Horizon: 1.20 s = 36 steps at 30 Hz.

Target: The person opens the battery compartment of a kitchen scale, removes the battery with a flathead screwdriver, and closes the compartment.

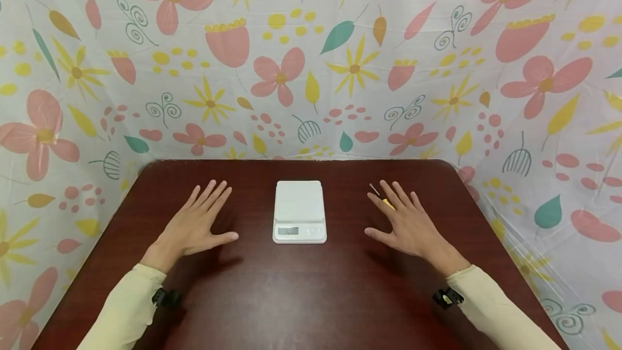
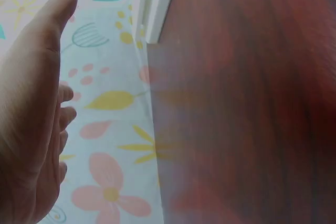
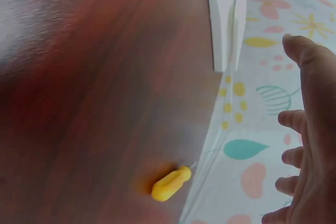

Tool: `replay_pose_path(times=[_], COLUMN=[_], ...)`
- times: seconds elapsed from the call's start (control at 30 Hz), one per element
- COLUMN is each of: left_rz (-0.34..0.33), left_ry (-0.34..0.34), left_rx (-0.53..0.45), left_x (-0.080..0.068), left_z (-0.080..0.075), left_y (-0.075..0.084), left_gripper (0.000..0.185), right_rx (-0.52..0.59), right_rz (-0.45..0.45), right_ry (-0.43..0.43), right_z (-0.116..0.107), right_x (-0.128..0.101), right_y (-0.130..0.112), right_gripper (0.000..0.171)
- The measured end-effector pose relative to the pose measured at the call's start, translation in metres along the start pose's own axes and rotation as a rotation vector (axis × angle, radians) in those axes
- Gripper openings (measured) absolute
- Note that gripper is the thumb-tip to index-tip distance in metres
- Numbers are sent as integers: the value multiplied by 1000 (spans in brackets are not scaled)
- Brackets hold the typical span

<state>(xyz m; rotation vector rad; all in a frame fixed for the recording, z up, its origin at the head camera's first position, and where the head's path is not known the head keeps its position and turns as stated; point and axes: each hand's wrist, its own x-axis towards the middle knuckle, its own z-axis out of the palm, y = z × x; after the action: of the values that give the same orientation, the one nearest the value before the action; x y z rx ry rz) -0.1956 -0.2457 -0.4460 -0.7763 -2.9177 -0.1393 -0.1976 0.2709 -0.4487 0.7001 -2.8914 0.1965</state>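
Observation:
A white kitchen scale (image 1: 299, 211) with a small display stands in the middle of the dark red table (image 1: 291, 296). My left hand (image 1: 196, 223) lies flat, palm down, fingers spread, to the left of the scale; it holds nothing. My right hand (image 1: 403, 219) lies flat to the right of the scale. A small yellow-handled screwdriver (image 1: 384, 199) lies under or just beside the right fingers, with its metal tip pointing away. In the right wrist view the yellow handle of the screwdriver (image 3: 170, 183) lies on the table below the right hand (image 3: 310, 145). The left hand (image 2: 31, 124) shows with straight fingers.
A floral plastic sheet (image 1: 311, 58) hangs behind and beside the table, close to its far edge. The scale's edge (image 3: 226, 19) shows in the right wrist view and again (image 2: 157, 9) in the left wrist view. Cream sleeves (image 1: 126, 307) cover both forearms.

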Motion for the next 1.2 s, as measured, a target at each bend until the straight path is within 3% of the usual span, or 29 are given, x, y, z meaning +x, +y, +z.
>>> replay_pose_path(times=[0.23, 0.43, 0.6, 0.8, 1.0, 1.2], left_rz=[-10, -33, -117, -220, -281, -349], left_ry=[-11, -34, 11, 51, 31, -41], left_rx=[-72, -124, -197, -268, -296, -337], left_x=[20, 36, 51, 61, 67, 76], left_z=[-8, -5, 4, 18, 27, 33], left_y=[10, 22, 33, 43, 51, 58], left_gripper=[103, 102, 97, 92, 96, 105], right_rx=[41, 100, 166, 200, 203, 263], right_rz=[-24, -20, 39, 49, 123, 253], right_ry=[7, -13, -6, 10, 5, -34], right_z=[-1, 5, 11, 22, 29, 33], right_x=[17, 36, 53, 70, 83, 96], right_y=[-15, -28, -39, -51, -63, -72], right_gripper=[85, 82, 78, 72, 67, 64])
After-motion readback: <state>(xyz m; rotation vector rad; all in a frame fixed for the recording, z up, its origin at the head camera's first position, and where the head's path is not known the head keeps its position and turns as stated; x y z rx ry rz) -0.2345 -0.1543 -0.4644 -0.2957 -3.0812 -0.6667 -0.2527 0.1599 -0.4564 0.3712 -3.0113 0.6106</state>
